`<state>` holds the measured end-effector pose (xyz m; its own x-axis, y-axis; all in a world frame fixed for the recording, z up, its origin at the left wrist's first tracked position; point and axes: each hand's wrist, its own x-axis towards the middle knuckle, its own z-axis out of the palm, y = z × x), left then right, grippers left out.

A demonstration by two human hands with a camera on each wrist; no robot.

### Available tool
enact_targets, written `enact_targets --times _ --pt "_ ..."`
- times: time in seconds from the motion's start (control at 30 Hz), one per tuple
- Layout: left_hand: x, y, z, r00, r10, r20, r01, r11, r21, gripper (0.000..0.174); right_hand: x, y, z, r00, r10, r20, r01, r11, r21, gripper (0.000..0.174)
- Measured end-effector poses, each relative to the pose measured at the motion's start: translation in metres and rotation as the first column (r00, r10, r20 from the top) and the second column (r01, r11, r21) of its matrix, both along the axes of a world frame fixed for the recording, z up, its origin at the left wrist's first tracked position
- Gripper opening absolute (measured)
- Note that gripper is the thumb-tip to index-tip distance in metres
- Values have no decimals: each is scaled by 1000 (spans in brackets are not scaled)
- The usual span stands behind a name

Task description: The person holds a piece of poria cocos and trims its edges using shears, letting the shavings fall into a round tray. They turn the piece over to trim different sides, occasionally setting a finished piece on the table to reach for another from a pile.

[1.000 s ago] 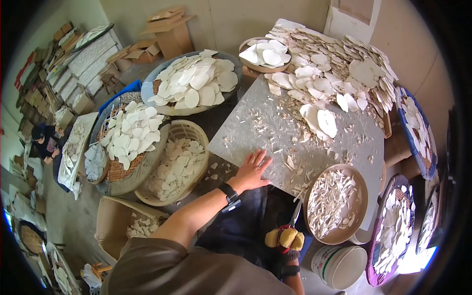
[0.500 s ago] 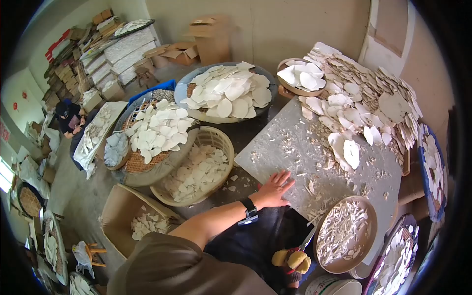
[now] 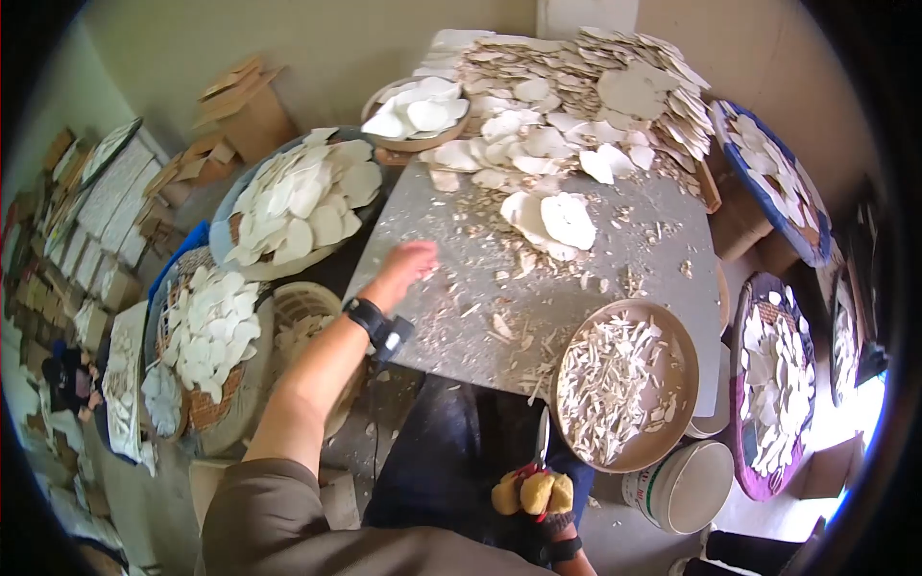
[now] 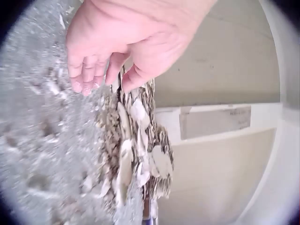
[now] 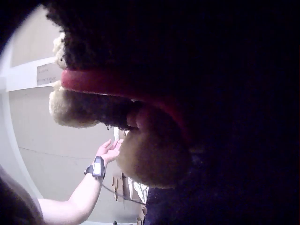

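Note:
My bare left hand, a watch and strap at its wrist, is over the left side of the grey table. In the left wrist view its fingers hang loosely bent and hold nothing; small white crumbs cling to the tips. Low at my lap, my right hand wears a dark glove with yellow fingertips and grips red-handled scissors, blades pointing toward the table. One red handle loop shows between the gloved fingers in the right wrist view. Two larger flat white pieces lie mid-table among scraps.
A round tray of white strips sits at the table's near right corner. Stacked flat pieces cover the back. Left stand loaded round trays and a basket; a white bucket is at lower right.
My left hand has lifted from the table's near edge and moved forward along its left side. The head view has swung, shifting the scene. My right hand keeps the scissors low near my lap.

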<state>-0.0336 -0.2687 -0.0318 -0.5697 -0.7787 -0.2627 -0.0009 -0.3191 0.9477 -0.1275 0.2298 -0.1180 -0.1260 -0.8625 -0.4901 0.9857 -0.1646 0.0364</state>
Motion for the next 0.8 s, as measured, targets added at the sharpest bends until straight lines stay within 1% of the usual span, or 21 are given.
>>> enact_targets --times 0.03,0.07,0.1,0.17,0.2,0.23,0.27,0.3,0.33,0.37,0.4,0.43,0.47,0.5,0.57,0.6,0.63,0.67,0.73,0.77,0.8 --pt "-11 -16 10 998 66 -24 -62 990 126 27 -1 -5 6 999 35 -16 -36 999 -39 31" --pt "-15 -46 -3 993 33 -112 -13 986 169 23 -1 -10 15 998 65 -27 -67 995 -73 27" --pt "-25 -67 -7 987 88 -136 -63 981 184 19 -1 -21 39 806 248 -538 -188 968 164 23" --pt "-40 -111 -24 977 83 -195 -67 994 83 14 -2 -21 37 906 195 -376 -172 981 95 22" --pt "-50 -134 -33 975 133 -180 -119 989 85 21 -4 -22 38 941 168 -293 -158 986 57 22" --pt "-60 -152 -40 958 213 -193 -185 971 153 33 -4 -23 44 792 244 -560 -177 969 171 22" --pt "-72 -165 -36 964 242 -113 -218 956 195 49 -7 -27 56 727 319 -609 -206 946 249 21" --pt "-80 -171 -34 965 248 -85 -225 950 216 64 -12 -33 71 654 394 -646 -225 916 330 20" --pt "-91 -183 -38 942 322 -97 -280 910 304 73 -16 -37 77 574 472 -669 -239 878 414 19" --pt "-97 -195 -41 936 345 -73 -312 906 286 64 -16 -30 57 654 421 -628 -277 906 319 21" --pt "-103 -200 -35 928 370 -50 -345 901 265 55 -12 -17 37 786 359 -502 -269 931 245 24" --pt "-107 -212 -39 937 347 -51 -313 893 322 49 -13 -20 35 885 324 -333 -258 939 229 25" --pt "-109 -225 -42 944 325 -50 -284 882 376 42 -13 -25 33 949 278 -150 -244 947 211 26" --pt "-113 -234 -43 951 305 -51 -256 868 426 36 -13 -30 35 931 298 -211 -249 941 230 27" --pt "-121 -249 -50 955 294 -25 -267 896 356 28 -9 -32 43 883 351 -312 -267 922 281 28" --pt "-125 -252 -53 956 293 -11 -274 905 324 25 -6 -25 36 964 231 -133 -202 959 200 28" --pt "-131 -250 -51 919 393 20 -373 853 366 23 -6 -17 24 992 111 53 -117 984 131 29" --pt "-136 -247 -49 930 367 25 -358 886 295 23 -5 -11 14 970 -2 242 -17 997 77 29" --pt "-139 -238 -46 945 323 46 -326 934 145 21 -5 -11 14 980 54 192 -80 988 131 30" --pt "-143 -229 -44 931 350 104 -355 934 33 20 -5 -12 14 982 87 170 -114 981 158 31" --pt "-150 -221 -48 928 371 26 -371 928 25 23 -3 -10 11 977 51 205 -84 984 159 32"
